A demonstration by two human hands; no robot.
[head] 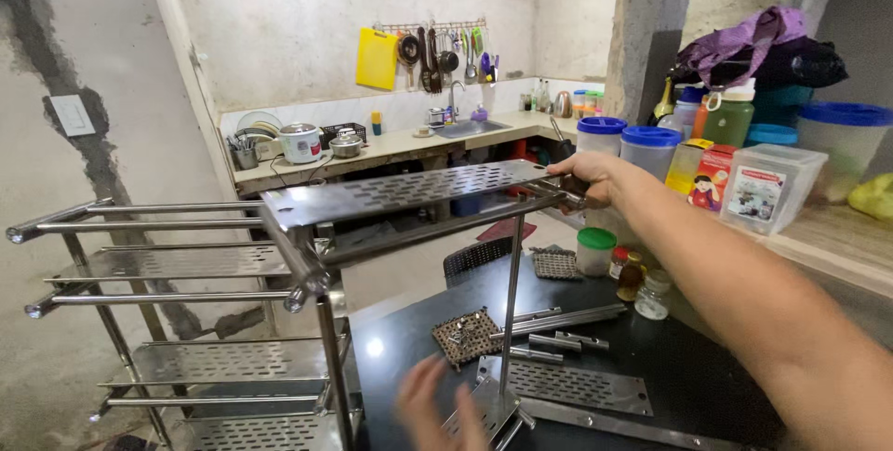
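1. Head view: right hand (584,179) is closed around the far end of a perforated stainless-steel shelf plate (409,189), held level above a black tabletop (679,386).
2. Left hand (437,409) is low in the frame, motion-blurred, fingers spread, holding nothing; it hovers just beside the base foot of a thin upright steel post (511,307) that rises to the raised plate.
3. The near end of the plate sits by the corner of a tall steel rack with tubular rails (167,298), which stands left of the tabletop.
4. Judgement: keep the plate level and the post vertical while steadying the foot; a tilt at the right hand would likely pull the post off line.
5. Loose parts on the tabletop: a second flat perforated steel plate (567,384), short steel rods (558,323), and a small dark mesh tray (465,335) holding what look like small fasteners, too small to be sure.
6. Containers on the side ledge: two clear plastic jars with blue lids (625,146), contents unclear; a clear lidded plastic box (772,186) containing a printed packet; a small green-lidded jar (595,252) with pale contents.
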